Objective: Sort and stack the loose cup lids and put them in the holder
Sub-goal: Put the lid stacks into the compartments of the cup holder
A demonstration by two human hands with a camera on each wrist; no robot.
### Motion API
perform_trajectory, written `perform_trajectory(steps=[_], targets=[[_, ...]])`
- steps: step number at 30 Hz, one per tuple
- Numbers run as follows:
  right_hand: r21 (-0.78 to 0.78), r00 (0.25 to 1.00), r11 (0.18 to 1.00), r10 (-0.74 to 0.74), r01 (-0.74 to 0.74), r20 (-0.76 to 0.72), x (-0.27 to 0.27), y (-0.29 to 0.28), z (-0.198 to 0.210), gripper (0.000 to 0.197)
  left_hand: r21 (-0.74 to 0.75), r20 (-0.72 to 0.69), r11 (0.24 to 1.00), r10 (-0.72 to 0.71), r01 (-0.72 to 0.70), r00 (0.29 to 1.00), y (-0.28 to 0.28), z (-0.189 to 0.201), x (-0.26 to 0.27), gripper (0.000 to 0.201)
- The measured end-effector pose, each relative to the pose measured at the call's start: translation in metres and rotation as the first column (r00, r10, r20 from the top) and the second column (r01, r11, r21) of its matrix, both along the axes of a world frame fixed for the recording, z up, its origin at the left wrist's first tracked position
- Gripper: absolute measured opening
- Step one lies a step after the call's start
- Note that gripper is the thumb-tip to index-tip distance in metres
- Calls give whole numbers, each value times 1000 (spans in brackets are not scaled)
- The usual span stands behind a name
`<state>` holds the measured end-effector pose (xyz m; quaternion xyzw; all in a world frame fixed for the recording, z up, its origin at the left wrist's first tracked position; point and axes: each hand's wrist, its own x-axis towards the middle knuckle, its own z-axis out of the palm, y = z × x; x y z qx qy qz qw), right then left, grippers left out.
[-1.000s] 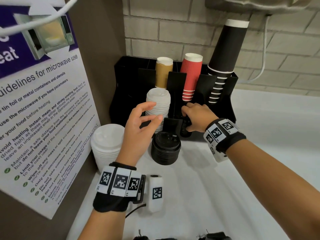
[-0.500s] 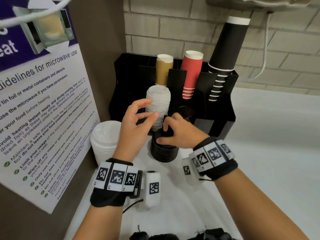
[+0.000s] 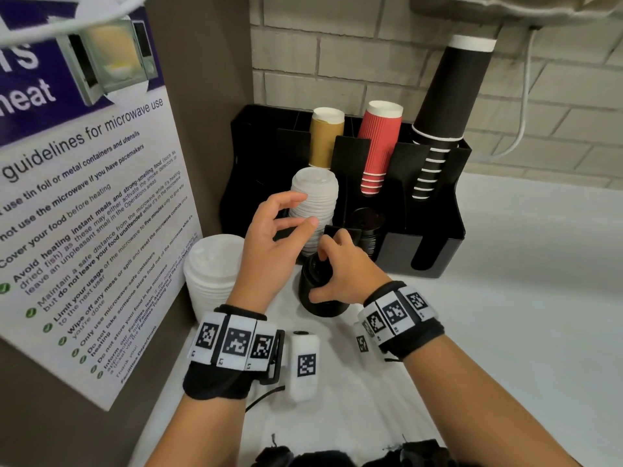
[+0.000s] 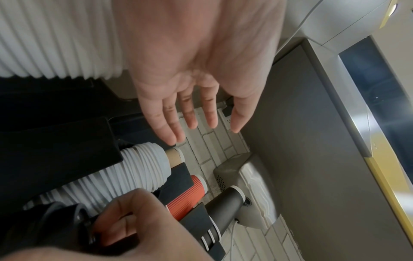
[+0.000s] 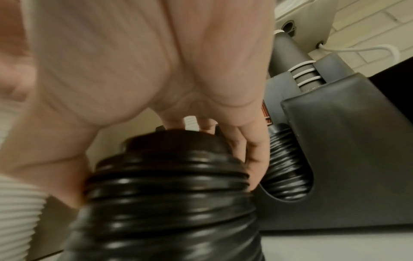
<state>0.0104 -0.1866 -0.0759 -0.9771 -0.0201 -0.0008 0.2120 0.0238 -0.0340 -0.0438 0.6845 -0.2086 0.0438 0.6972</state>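
A stack of black lids (image 3: pixel 323 303) stands on the white counter in front of the black holder (image 3: pixel 435 241). My right hand (image 3: pixel 318 274) grips the top of this stack from above, thumb near me and fingers on the far side; the right wrist view shows the fingers (image 5: pixel 254 169) curled over the stack's ribbed black lids (image 5: pixel 170 185). My left hand (image 3: pixel 300 210) hovers open and holds nothing, just in front of the white lid stack (image 3: pixel 315 200) in the holder. More black lids (image 3: pixel 367 227) sit low in the holder's middle slot. A loose white lid stack (image 3: pixel 212 274) stands at the left.
Behind the lids, the holder carries brown cups (image 3: pixel 325 136), red cups (image 3: pixel 379 146) and tall black cups (image 3: pixel 445 109). A panel with a microwave poster (image 3: pixel 84 197) closes off the left. A brick wall (image 3: pixel 337 62) is behind. White counter (image 3: pixel 522 315) stretches to the right.
My right hand came back from the holder's middle slot to the black lid stack on the counter and took hold of its top. My left hand has barely moved.
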Motion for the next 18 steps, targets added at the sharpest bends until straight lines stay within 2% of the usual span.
perform_trajectory(steps=[3,6,9,12,14,16,18], targets=[[66,997,998,-2,-3,78,-2,-8,5,59,-15,8,1000,-3,4,1000,0,1,0,32],[274,977,961,-83,27,195,-7,-20,20,53,-31,20,1000,0,0,1000,-1,2,-1,34],[577,952,816,-157,-24,262,-15,-27,36,44,18,-26,991,-130,130,991,-2,-1,-3,54],[780,977,614,-64,-124,205,-28,-22,48,39,30,-96,938,-341,345,935,-5,-5,-6,85],[841,985,521,7,-148,170,-33,-21,50,46,11,-84,918,-395,398,915,-7,-8,-7,93],[860,990,491,41,-138,135,-36,-22,53,54,17,-46,925,-378,379,924,-8,-8,-5,92],[848,992,515,45,-121,114,-38,-25,55,53,25,-30,932,-360,361,932,-6,-8,-3,93]])
